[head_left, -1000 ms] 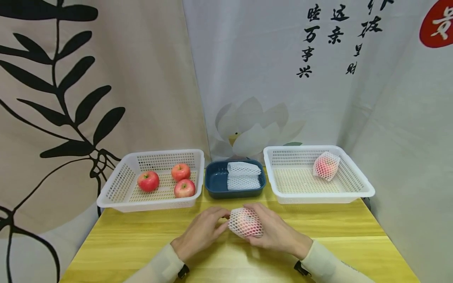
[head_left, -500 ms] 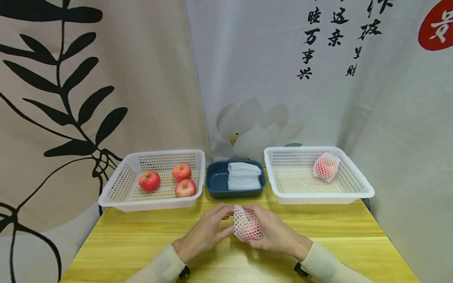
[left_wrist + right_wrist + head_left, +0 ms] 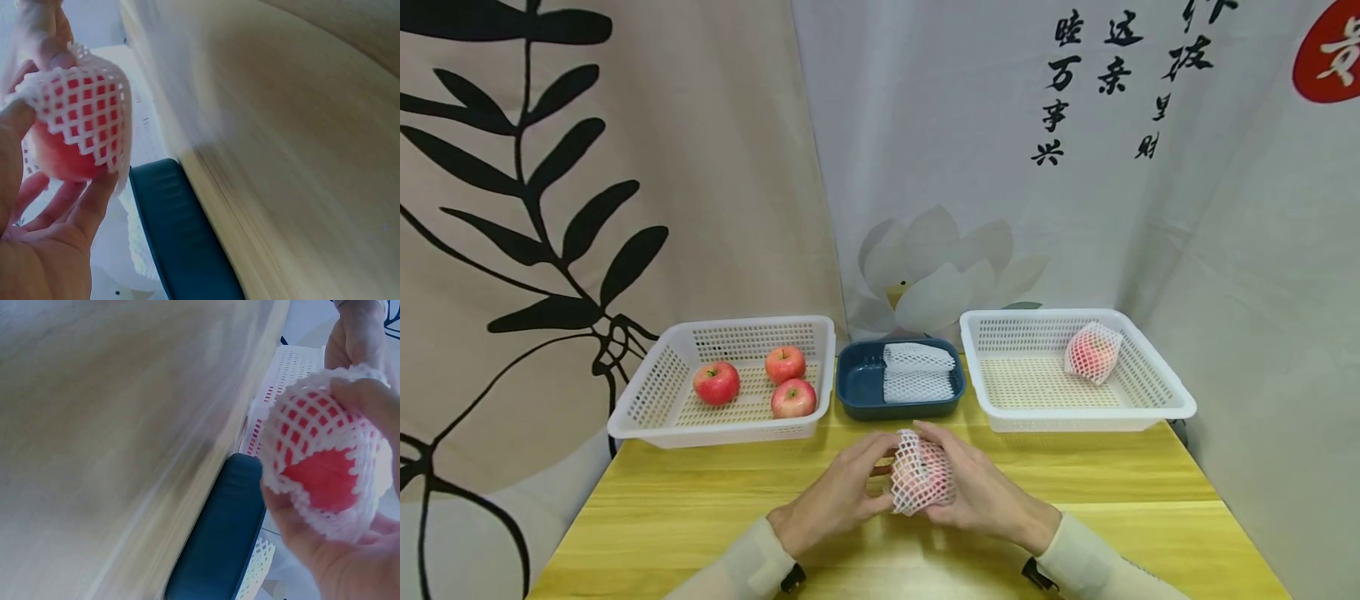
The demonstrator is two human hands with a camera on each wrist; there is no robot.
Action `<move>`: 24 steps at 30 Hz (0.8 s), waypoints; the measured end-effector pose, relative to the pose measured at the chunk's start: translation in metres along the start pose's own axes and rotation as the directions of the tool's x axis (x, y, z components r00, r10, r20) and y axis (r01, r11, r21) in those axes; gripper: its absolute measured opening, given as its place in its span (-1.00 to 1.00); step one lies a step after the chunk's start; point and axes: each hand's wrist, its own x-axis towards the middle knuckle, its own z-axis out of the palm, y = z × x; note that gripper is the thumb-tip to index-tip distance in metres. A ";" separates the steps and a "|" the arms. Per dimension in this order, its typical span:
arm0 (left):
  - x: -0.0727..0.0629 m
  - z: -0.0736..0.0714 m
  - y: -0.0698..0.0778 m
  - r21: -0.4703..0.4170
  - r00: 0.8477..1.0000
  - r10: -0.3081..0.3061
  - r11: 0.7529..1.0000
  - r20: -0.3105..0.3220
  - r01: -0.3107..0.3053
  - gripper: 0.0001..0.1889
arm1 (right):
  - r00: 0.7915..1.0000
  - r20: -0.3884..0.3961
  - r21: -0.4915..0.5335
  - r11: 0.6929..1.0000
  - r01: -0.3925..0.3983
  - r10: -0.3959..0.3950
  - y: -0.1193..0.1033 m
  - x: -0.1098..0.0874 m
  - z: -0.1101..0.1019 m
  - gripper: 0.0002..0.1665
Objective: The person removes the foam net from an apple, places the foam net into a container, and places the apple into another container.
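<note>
A red apple [image 3: 325, 481] sits inside a white foam fruit net [image 3: 912, 487], held over the front middle of the table. My right hand [image 3: 988, 492] grips the netted apple from the right, thumb and fingers around it. From the left, my left hand [image 3: 842, 492] holds the net's edge, thumb on one side and fingertips on the other. In the left wrist view, the apple's lower part [image 3: 59, 156] shows bare below the mesh. A patch of bare red skin also shows through the net's opening in the right wrist view.
A white basket [image 3: 715, 435] at back left holds three bare apples [image 3: 716, 383]. Between the baskets, a dark blue tray [image 3: 898, 412] carries folded foam nets [image 3: 917, 372]. The right white basket [image 3: 1075, 421] contains one netted apple [image 3: 1093, 352]. A curtain hangs behind.
The net's left edge has been spread and drawn more upright around the apple, with the left fingers shifting along it. The baskets and tray have stayed in place.
</note>
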 end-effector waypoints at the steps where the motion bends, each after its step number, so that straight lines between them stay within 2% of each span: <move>1: 0.001 0.000 0.000 0.025 1.000 0.015 1.000 -0.002 -0.015 -0.13 | 1.000 -0.005 0.010 1.000 0.002 -0.002 0.000 0.000 -0.001 0.50; 3: 0.002 0.001 0.001 0.054 1.000 0.031 0.998 -0.001 -0.031 -0.08 | 1.000 -0.024 0.016 1.000 0.012 -0.012 -0.001 0.000 -0.002 0.50; 7: 0.003 0.002 0.002 0.029 0.999 0.035 0.999 -0.006 -0.034 -0.05 | 0.997 -0.054 0.018 0.999 0.048 -0.047 -0.001 0.000 -0.004 0.43; 10: 0.003 0.003 0.002 0.024 0.999 0.041 0.999 -0.026 -0.040 -0.03 | 0.995 -0.069 0.016 0.997 0.073 -0.072 0.001 0.000 -0.006 0.31; 13: 0.003 0.003 0.003 0.048 0.996 0.051 0.998 -0.067 -0.048 -0.03 | 0.988 -0.100 0.010 0.993 0.117 -0.115 0.004 -0.001 -0.008 0.10; 16: 0.003 0.004 0.003 0.046 0.994 0.038 0.998 -0.102 -0.034 -0.04 | 0.971 -0.149 0.016 0.982 0.191 -0.186 0.007 0.000 -0.013 -0.19; 19: 0.002 0.005 0.003 -0.002 0.994 0.006 1.000 -0.107 -0.006 -0.04 | 0.948 -0.200 0.016 0.966 0.258 -0.249 0.010 0.002 -0.017 -0.45; 21: 0.002 0.006 0.002 -0.034 0.995 -0.004 0.999 -0.104 0.001 -0.05 | 0.933 -0.230 0.005 0.958 0.286 -0.277 0.010 0.002 -0.019 -0.55; 24: 0.002 0.007 0.002 -0.059 0.994 -0.005 0.998 -0.105 -0.001 -0.04 | 0.917 -0.270 -0.007 0.953 0.303 -0.293 0.011 0.002 -0.020 -0.60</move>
